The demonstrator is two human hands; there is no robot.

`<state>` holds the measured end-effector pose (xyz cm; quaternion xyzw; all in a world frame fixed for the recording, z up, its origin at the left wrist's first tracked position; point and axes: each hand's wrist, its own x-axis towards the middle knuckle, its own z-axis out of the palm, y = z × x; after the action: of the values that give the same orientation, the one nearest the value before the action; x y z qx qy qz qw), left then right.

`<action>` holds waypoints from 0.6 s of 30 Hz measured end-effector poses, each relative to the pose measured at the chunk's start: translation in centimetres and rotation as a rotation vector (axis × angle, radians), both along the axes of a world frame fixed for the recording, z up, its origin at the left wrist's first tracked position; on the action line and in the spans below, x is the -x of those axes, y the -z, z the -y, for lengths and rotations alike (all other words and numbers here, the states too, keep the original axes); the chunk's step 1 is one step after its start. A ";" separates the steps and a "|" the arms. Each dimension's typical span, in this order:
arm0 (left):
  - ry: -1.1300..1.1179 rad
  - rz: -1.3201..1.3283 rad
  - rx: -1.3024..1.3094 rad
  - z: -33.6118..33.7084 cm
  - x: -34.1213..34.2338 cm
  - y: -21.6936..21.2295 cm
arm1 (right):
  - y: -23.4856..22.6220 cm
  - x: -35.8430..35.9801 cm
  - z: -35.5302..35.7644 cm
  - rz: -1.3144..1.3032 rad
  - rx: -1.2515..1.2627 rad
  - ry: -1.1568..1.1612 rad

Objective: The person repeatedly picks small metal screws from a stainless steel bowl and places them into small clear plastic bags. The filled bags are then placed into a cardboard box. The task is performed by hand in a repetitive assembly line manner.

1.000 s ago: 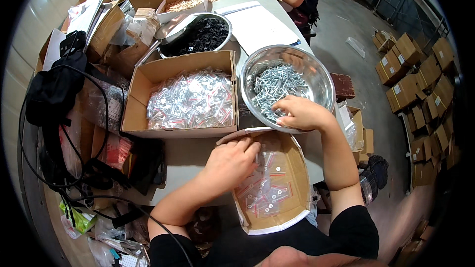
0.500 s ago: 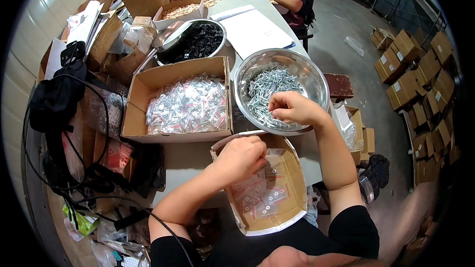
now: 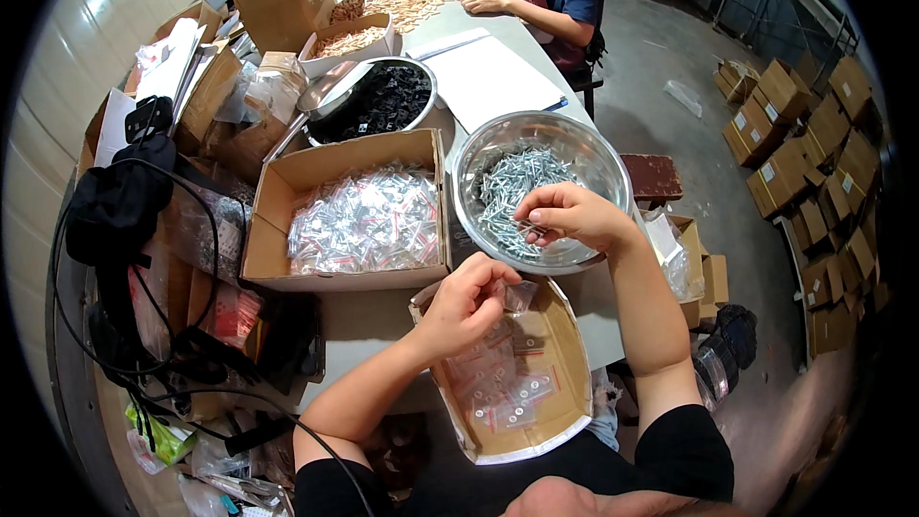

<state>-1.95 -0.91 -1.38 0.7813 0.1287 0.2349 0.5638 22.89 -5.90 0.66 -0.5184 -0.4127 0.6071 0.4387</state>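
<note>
A small clear plastic bag (image 3: 518,295) is pinched between the curled fingers of the left hand (image 3: 466,304), held just above a brown cardboard box of similar small bags (image 3: 560,393) at the table's near edge. The right hand (image 3: 568,215) hovers over a round shiny steel bowl of silver screws (image 3: 605,161), fingertips closed on what looks like 1 or 2 screws. Left of the bowl sits a larger cardboard box of filled clear packets (image 3: 278,196). Behind it stands a metal bowl of black parts (image 3: 421,75).
</note>
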 end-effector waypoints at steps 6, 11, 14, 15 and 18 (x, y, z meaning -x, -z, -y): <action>-0.029 -0.020 0.291 0.5 0.1 -0.3 | -0.2 0.3 0.1 0.007 -0.073 -0.012; -0.158 0.104 0.328 0.5 0.4 0.6 | 0.2 -0.1 -0.1 0.103 -0.087 0.018; -0.161 0.147 0.030 0.2 0.0 0.5 | 0.2 0.2 -0.3 0.150 -0.094 0.059; -0.156 0.088 0.012 0.3 0.2 -0.1 | 0.2 0.2 -0.3 0.137 -0.100 0.084; -0.133 -0.017 -0.039 0.5 0.7 -0.9 | 0.2 0.5 -0.3 0.124 -0.124 0.141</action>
<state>-2.62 -1.44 -0.50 0.7838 0.1803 0.2677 0.5306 22.38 -5.65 0.49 -0.5547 -0.4383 0.5148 0.4849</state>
